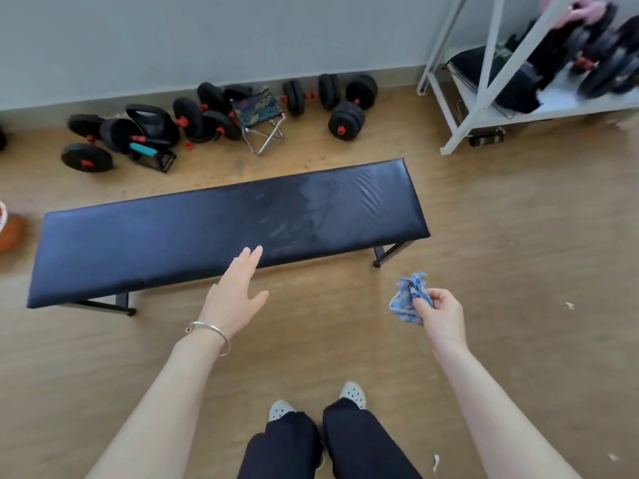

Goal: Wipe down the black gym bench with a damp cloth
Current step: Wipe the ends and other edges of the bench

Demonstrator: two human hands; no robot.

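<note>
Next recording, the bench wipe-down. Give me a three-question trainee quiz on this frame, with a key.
1. Which hand grips the blue cloth?
2. The streaky patch on the bench lies: A) at its left end, B) right of its middle, C) on its legs.
3. True or false: the left hand is open, fingers straight.
Key: 1 the right hand; 2 B; 3 true.

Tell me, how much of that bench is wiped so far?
Partly done, it seems: smeary streaks mark the middle and right of the black bench. In hand: the right hand grips the bunched blue cloth off the bench; the left hand is open by its front edge. To do: the streak-free left half.
</note>
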